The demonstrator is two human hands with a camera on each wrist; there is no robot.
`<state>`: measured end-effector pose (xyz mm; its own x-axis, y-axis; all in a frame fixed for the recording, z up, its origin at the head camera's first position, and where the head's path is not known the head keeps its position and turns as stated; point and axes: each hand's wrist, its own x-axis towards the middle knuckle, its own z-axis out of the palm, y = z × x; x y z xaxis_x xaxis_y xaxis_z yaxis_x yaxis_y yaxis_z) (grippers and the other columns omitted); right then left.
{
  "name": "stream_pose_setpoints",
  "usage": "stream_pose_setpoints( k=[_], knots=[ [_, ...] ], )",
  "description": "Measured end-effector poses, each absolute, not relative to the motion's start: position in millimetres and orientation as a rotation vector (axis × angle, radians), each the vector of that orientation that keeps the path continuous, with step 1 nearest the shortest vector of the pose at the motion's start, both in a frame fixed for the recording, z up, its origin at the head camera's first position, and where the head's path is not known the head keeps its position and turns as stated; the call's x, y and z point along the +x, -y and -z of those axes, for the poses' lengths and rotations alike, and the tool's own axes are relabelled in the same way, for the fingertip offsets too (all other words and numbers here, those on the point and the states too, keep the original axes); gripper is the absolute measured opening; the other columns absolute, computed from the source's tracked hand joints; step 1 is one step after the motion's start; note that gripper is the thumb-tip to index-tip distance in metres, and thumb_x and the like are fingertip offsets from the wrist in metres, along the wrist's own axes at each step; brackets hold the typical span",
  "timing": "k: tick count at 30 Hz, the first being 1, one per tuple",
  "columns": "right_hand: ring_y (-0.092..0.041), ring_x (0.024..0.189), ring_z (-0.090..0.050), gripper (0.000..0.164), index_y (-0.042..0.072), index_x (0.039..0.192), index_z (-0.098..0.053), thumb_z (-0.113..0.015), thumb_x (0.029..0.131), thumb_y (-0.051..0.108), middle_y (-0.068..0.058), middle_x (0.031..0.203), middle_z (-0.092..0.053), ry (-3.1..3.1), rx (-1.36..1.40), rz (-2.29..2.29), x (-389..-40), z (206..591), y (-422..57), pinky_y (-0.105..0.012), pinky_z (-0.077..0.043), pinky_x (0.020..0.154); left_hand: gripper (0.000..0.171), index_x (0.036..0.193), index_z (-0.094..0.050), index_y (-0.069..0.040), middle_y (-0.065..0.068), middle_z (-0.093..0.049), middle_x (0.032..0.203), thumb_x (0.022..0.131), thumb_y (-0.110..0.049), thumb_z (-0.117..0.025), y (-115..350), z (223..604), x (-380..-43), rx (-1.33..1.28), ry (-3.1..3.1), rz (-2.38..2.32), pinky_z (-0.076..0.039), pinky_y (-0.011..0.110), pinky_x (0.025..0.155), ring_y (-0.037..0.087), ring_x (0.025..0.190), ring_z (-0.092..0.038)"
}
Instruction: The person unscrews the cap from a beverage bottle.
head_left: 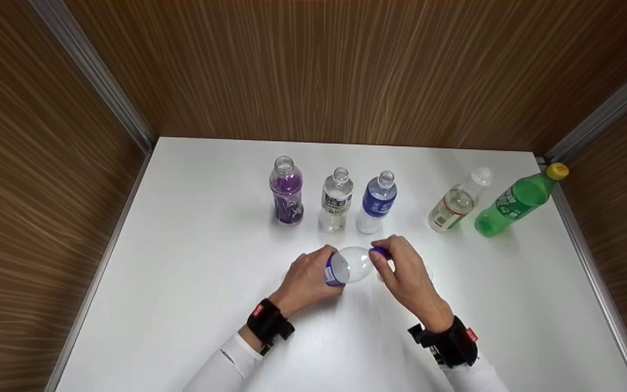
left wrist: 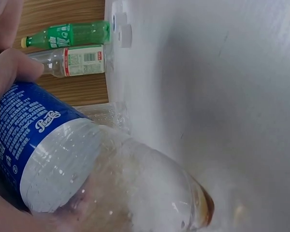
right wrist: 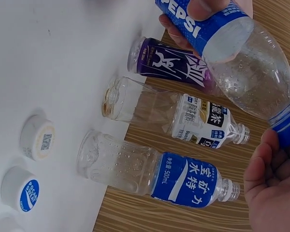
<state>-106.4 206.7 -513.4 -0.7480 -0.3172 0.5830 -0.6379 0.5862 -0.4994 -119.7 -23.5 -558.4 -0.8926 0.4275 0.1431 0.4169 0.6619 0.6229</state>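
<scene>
My left hand [head_left: 313, 275] grips a clear Pepsi bottle [right wrist: 256, 63] around its blue label. The bottle is tilted, its neck toward my right hand; a little brown liquid lies at its base in the left wrist view. My right hand [head_left: 409, 275] pinches the blue cap [right wrist: 287, 126] at the bottle's mouth; whether it is threaded on, I cannot tell. Behind the hands stand three capless bottles: a purple-labelled bottle [head_left: 287, 190], a clear oolong tea bottle [head_left: 336, 201] and a blue-labelled Pocari Sweat bottle [head_left: 377, 202].
To the right stand a clear bottle [head_left: 452, 207] with a white cap and a green bottle [head_left: 515, 204] with a yellow cap. Loose white caps, including a Pocari Sweat cap [right wrist: 20, 188] and a cap with a printed code [right wrist: 37, 137], lie on the white table [head_left: 194, 261]. Wood-grain panels enclose it.
</scene>
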Motion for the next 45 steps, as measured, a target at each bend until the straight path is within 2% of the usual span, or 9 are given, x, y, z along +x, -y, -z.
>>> stream_pose_setpoints(
  k=[6,12,16,24,29,35,39,45],
  knots=[
    [-0.009,0.083,-0.057,0.018,0.002,0.112,-0.063,-0.068,0.095,0.001,-0.002,0.094,-0.062,2.423,0.684,-1.047,-106,517,-207,-0.025,-0.050,0.071,0.055,0.116,-0.062,-0.009,0.004,-0.071,0.102,0.071,-0.029,-0.087,23,561,-119,0.773,-3.088,-0.904,-0.053,0.037,0.079,0.022,0.088,-0.068],
    [-0.007,0.068,-0.055,0.016,0.006,0.113,-0.065,-0.059,0.102,0.016,0.006,0.084,-0.065,2.550,0.395,-1.137,-107,523,-206,-0.027,-0.044,0.060,0.064,0.118,-0.061,-0.010,0.007,-0.069,0.106,0.067,-0.032,-0.090,22,565,-124,0.817,-3.397,-0.596,-0.051,0.039,0.086,0.025,0.094,-0.067],
    [-0.007,0.062,-0.052,0.013,0.008,0.107,-0.065,-0.059,0.103,0.018,0.008,0.077,-0.064,2.564,0.322,-1.163,-108,524,-206,-0.025,-0.041,0.055,0.064,0.120,-0.061,-0.009,0.007,-0.069,0.106,0.067,-0.032,-0.090,22,565,-125,0.829,-3.414,-0.557,-0.051,0.040,0.087,0.025,0.096,-0.067],
    [-0.003,0.060,-0.052,0.006,0.005,0.103,-0.063,-0.066,0.099,0.010,0.008,0.077,-0.065,2.514,0.428,-1.222,-108,527,-203,-0.021,-0.043,0.053,0.062,0.119,-0.061,-0.010,0.006,-0.069,0.107,0.067,-0.031,-0.089,25,567,-121,0.814,-3.384,-0.572,-0.052,0.040,0.088,0.025,0.097,-0.067],
    [-0.005,0.065,-0.051,0.010,0.004,0.105,-0.063,-0.068,0.097,0.008,0.006,0.079,-0.061,2.493,0.471,-1.205,-108,526,-203,-0.021,-0.044,0.055,0.062,0.119,-0.061,-0.010,0.006,-0.069,0.107,0.068,-0.029,-0.089,26,565,-120,0.812,-3.354,-0.620,-0.052,0.040,0.088,0.025,0.096,-0.067],
    [-0.006,0.070,-0.052,0.013,0.002,0.106,-0.063,-0.070,0.095,0.005,0.005,0.082,-0.061,2.457,0.523,-1.215,-106,522,-205,-0.027,-0.045,0.056,0.067,0.121,-0.061,-0.009,0.008,-0.070,0.111,0.066,-0.032,-0.092,25,563,-120,0.823,-3.314,-0.654,-0.052,0.040,0.089,0.026,0.097,-0.068],
    [-0.005,0.072,-0.053,0.016,0.001,0.107,-0.063,-0.071,0.093,0.002,0.004,0.084,-0.063,2.444,0.566,-1.211,-105,521,-207,-0.031,-0.046,0.055,0.064,0.118,-0.061,-0.009,0.006,-0.070,0.107,0.066,-0.031,-0.091,24,563,-120,0.843,-3.298,-0.694,-0.052,0.039,0.085,0.025,0.094,-0.068],
    [-0.006,0.076,-0.055,0.019,0.001,0.110,-0.063,-0.070,0.092,0.000,0.003,0.091,-0.065,2.424,0.653,-1.191,-105,520,-209,-0.024,-0.048,0.059,0.060,0.116,-0.062,-0.009,0.005,-0.070,0.104,0.067,-0.030,-0.089,24,564,-120,0.859,-3.240,-0.799,-0.052,0.037,0.081,0.023,0.091,-0.067]
  ],
)
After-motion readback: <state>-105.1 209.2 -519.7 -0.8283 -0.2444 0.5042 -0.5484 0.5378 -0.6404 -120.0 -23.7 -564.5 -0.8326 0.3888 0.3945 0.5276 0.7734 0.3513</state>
